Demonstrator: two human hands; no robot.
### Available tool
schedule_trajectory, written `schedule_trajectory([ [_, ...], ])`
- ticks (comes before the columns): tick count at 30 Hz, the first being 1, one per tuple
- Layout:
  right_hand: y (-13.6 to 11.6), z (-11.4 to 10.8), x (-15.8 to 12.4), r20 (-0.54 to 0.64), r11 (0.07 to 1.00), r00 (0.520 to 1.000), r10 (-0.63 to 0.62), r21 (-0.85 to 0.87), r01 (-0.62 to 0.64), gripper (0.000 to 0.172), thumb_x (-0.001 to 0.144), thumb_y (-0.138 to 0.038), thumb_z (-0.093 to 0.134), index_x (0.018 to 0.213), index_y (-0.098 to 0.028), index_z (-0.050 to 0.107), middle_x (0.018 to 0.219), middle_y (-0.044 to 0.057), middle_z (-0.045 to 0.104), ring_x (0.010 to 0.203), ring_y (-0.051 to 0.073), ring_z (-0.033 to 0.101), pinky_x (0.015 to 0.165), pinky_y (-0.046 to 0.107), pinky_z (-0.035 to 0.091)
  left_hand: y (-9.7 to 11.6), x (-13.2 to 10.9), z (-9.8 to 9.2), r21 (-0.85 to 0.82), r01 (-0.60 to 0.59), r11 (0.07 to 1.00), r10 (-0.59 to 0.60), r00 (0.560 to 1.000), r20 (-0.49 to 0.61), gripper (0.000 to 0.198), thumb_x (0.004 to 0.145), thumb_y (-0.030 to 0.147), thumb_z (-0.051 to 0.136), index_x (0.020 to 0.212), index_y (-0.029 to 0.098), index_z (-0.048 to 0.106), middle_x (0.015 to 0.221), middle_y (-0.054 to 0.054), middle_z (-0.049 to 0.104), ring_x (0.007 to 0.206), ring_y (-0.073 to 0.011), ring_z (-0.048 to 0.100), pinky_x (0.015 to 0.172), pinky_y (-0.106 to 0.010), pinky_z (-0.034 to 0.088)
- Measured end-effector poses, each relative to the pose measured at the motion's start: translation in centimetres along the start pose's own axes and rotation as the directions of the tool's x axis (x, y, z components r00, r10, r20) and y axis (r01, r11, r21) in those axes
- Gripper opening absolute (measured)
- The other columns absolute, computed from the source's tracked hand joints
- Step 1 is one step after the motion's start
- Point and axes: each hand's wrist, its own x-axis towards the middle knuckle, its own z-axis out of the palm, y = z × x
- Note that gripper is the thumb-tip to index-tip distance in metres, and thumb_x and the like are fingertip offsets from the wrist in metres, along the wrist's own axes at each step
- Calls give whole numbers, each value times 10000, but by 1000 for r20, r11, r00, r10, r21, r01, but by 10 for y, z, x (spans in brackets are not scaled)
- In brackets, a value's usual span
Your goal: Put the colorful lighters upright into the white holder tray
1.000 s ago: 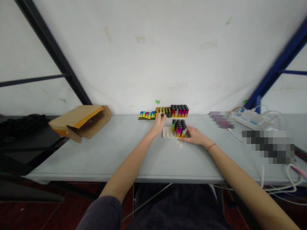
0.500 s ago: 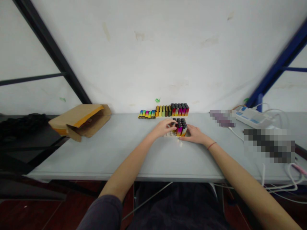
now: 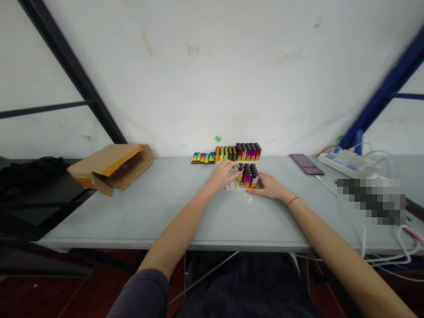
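A white tray with holes lies on the table in front of me, its left part showing bare holes. Upright lighters with black tops and colourful bodies fill its right part. My left hand is at the tray's left side, thumb and fingers apart, the tips close to the leftmost lighter. Whether they touch it is hard to see. Around the tray's right corner rests my right hand, thumb along the front edge and fingers at the right side, holding it.
Behind stand rows of red-purple lighters and yellow-green lighters; several wrapped-looking lighters lie left of them. An open cardboard box is at left. A phone, power strip and cables are at right.
My left hand has drawn back slightly to the left, its fingers parting from the lighters, and a lighter at the left now shows more fully. My right hand has stayed in place.
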Motion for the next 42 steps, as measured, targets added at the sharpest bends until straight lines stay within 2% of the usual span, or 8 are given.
schedule_trajectory([
  [4,-1,1,0,-5,1000,1000,16,-27,-16,751,779,-673,678,1327,-170,579,1339,185,639,1190,394,604,1012,522,455,-21,1,-11,164,191,968,-156,966,-208,162,927,230,508,1004,204,649,1026,-102,663,1051,-264,575,1033,-405,389],
  [8,0,4,5,-32,998,999,5,-64,-7,779,731,-691,706,1314,-190,579,1352,181,620,1225,415,558,1015,544,428,-57,-5,-38,271,449,852,-327,859,-395,211,872,117,488,1017,188,624,1106,-133,648,1143,-294,548,1074,-448,360],
  [14,4,3,23,18,997,999,-41,-61,42,792,683,-718,733,1251,-181,605,1284,174,625,1206,410,530,1000,533,416,-102,-22,-75,241,629,739,-431,717,-548,294,838,118,515,1100,206,616,1188,-144,642,1227,-308,523,1118,-465,335],
  [21,-4,8,33,17,996,997,-76,-38,77,770,689,-673,752,1269,-196,583,1270,167,626,1187,394,533,993,523,417,-113,-25,-66,366,629,686,-471,767,-436,486,979,258,353,1411,196,565,1446,-140,564,1346,-286,500,1160,-454,356],
  [25,-5,16,28,-21,996,997,-79,-29,79,732,742,-668,712,1286,-197,579,1284,180,624,1203,400,549,1004,530,425,-112,-28,-60,434,652,622,-495,756,-427,435,985,335,407,1338,239,642,1431,-112,598,1315,-284,544,1142,-434,393],
  [33,1,25,20,-55,993,993,-105,-50,102,718,764,-613,709,1328,-193,563,1285,205,639,1218,419,574,1013,563,446,-106,-33,-57,385,651,654,-493,753,-435,424,1005,370,376,1263,233,683,1385,-118,638,1259,-268,594,1117,-412,423],
  [37,8,30,18,-53,994,994,-94,-53,91,755,746,-629,709,1349,-200,560,1334,199,625,1260,425,558,1039,564,440,-105,-26,-67,358,684,635,-530,723,-442,438,1011,407,379,1297,208,645,1316,-159,672,1223,-294,618,1085,-441,432],
  [42,10,31,15,-51,997,996,-72,-7,72,798,720,-639,724,1363,-194,564,1358,207,620,1267,426,560,1063,572,424,-125,-6,-95,368,707,604,-609,708,-359,447,1013,404,376,1233,143,665,1211,-205,709,1136,-300,664,985,-395,475],
])
